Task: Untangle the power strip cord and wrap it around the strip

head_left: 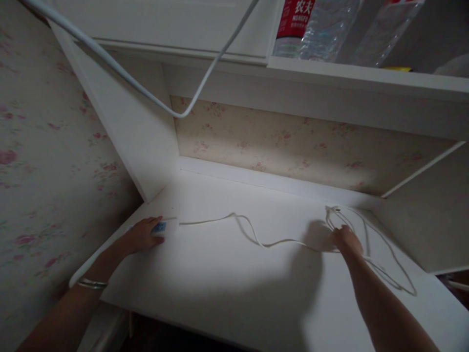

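Observation:
On the left of the white desktop, my left hand [141, 235] grips a small white piece with a blue label [159, 227]. Its pale body blends with the desk, so its full shape is hard to make out. A thin white cable [252, 230] runs from near that piece across the desktop in loose bends. At the right, my right hand [347, 239] is closed on the cable beside its loose coil [394, 278]. The fingertips there are partly hidden.
The white desktop [220, 274] ends at a raised back strip. Above it, a shelf [366, 78] holds plastic bottles [328, 29]. A thick grey-white cord [179, 115] hangs in front of the cabinet. Side panels and a flowered wall [54, 171] bound the space.

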Demonstrator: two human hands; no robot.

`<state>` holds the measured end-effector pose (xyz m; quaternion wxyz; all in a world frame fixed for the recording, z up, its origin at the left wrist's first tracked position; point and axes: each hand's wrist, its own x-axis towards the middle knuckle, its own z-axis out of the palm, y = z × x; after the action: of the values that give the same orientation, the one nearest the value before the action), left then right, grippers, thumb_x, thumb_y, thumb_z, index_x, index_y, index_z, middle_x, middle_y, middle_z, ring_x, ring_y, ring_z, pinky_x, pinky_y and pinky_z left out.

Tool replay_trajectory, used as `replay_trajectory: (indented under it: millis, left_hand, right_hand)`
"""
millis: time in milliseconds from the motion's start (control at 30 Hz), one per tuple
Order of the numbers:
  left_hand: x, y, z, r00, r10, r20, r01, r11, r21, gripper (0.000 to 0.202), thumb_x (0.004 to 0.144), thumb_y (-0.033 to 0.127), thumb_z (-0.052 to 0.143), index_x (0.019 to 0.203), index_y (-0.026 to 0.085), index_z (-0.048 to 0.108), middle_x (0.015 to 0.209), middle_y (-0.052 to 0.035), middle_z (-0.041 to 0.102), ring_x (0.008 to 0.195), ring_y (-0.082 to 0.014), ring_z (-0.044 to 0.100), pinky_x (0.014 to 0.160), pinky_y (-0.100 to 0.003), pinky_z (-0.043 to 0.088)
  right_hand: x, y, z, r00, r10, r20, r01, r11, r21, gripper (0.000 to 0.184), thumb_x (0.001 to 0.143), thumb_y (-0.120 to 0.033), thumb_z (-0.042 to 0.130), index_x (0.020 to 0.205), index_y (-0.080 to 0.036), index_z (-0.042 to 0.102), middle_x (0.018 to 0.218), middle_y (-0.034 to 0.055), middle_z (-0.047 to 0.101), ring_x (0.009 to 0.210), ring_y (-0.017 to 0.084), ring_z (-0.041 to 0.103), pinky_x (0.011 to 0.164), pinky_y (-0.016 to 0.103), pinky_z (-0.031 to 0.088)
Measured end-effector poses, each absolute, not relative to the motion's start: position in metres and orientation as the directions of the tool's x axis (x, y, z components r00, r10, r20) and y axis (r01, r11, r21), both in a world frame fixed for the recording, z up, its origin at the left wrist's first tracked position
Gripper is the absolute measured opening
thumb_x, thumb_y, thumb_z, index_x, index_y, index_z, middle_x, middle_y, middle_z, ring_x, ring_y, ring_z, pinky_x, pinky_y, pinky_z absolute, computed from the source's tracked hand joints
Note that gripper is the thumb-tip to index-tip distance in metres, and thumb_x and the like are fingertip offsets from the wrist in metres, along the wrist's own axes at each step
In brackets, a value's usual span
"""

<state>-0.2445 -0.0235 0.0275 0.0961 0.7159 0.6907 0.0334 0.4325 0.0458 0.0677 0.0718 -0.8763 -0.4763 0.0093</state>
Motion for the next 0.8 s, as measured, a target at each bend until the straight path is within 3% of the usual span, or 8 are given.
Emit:
replay_trajectory:
  millis: [167, 267, 400, 500, 567, 667, 800]
  left_hand:
    - [-0.237, -0.042, 0.035, 0.060, 0.994, -0.094, 0.985, -0.043, 0.169, 0.061, 0.073, 0.053, 0.056, 0.123, 0.019, 0.057, 0.127, -0.0121, 0.061, 0.115, -0.0292, 0.057, 0.102, -0.038, 0.040]
    - [-0.216, -0.058, 0.042, 0.044, 0.995, -0.089, 0.980, -0.025, 0.199, 0.062, 0.078, 0.058, 0.051, 0.128, 0.021, 0.053, 0.129, -0.0092, 0.060, 0.110, -0.0290, 0.060, 0.096, -0.038, 0.044]
    - [-0.178, -0.080, 0.057, 0.004, 1.000, 0.014, 0.956, -0.008, 0.293, 0.065, 0.075, 0.063, 0.056, 0.129, 0.026, 0.051, 0.132, -0.0036, 0.058, 0.119, -0.0271, 0.056, 0.100, -0.034, 0.042]
    - [-0.153, -0.095, 0.075, 0.047, 0.992, 0.115, 0.918, -0.088, 0.386, 0.065, 0.072, 0.061, 0.062, 0.126, 0.027, 0.052, 0.125, -0.0008, 0.063, 0.111, -0.0231, 0.060, 0.095, -0.030, 0.046]
    - [-0.139, -0.101, 0.088, 0.055, 0.986, 0.160, 0.892, -0.120, 0.436, 0.063, 0.071, 0.060, 0.065, 0.122, 0.026, 0.054, 0.117, 0.0000, 0.066, 0.103, -0.0212, 0.063, 0.089, -0.028, 0.049]
    - [-0.125, -0.103, 0.105, -0.012, 0.979, 0.202, 0.865, -0.091, 0.493, 0.060, 0.070, 0.059, 0.066, 0.118, 0.025, 0.055, 0.108, -0.0008, 0.068, 0.094, -0.0203, 0.065, 0.081, -0.029, 0.050]
    - [-0.107, -0.097, 0.117, -0.072, 0.962, 0.264, 0.887, -0.059, 0.458, 0.054, 0.072, 0.056, 0.066, 0.116, 0.026, 0.055, 0.107, -0.0016, 0.068, 0.093, -0.0215, 0.064, 0.076, -0.030, 0.049]
  right_hand:
    - [0.348, 0.048, 0.075, 0.270, 0.948, 0.166, 0.940, -0.222, -0.260, 0.042, 0.096, -0.034, 0.031, 0.130, -0.018, 0.050, 0.120, 0.0108, 0.064, 0.110, 0.020, 0.059, 0.095, 0.031, 0.045]
    - [0.265, 0.027, 0.090, -0.109, 0.892, 0.440, 0.858, 0.308, -0.412, 0.039, 0.095, -0.039, 0.036, 0.120, -0.016, 0.056, 0.119, 0.0130, 0.063, 0.113, 0.023, 0.055, 0.100, 0.037, 0.042]
    - [0.168, -0.002, 0.107, -0.506, 0.722, 0.472, 0.616, 0.685, -0.389, 0.038, 0.095, -0.038, 0.042, 0.129, -0.022, 0.050, 0.128, 0.0108, 0.058, 0.122, 0.024, 0.049, 0.107, 0.045, 0.035]
    - [0.129, -0.006, 0.100, -0.633, 0.662, 0.400, 0.548, 0.749, -0.372, 0.047, 0.092, -0.040, 0.049, 0.135, -0.022, 0.042, 0.137, 0.0104, 0.052, 0.129, 0.025, 0.043, 0.113, 0.050, 0.021]
    - [0.118, -0.006, 0.088, -0.629, 0.718, 0.296, 0.575, 0.687, -0.444, 0.051, 0.093, -0.040, 0.048, 0.138, -0.020, 0.037, 0.131, 0.0117, 0.057, 0.122, 0.025, 0.050, 0.108, 0.048, 0.030]
    - [0.112, -0.016, 0.065, -0.592, 0.801, 0.082, 0.637, 0.528, -0.562, 0.047, 0.097, -0.037, 0.039, 0.138, -0.015, 0.033, 0.112, 0.0119, 0.067, 0.099, 0.023, 0.064, 0.088, 0.037, 0.046]
    - [0.109, -0.049, 0.047, -0.637, 0.769, -0.054, 0.664, 0.512, -0.545, 0.037, 0.098, -0.038, 0.033, 0.121, -0.016, 0.051, 0.111, 0.0127, 0.068, 0.099, 0.025, 0.066, 0.086, 0.034, 0.047]
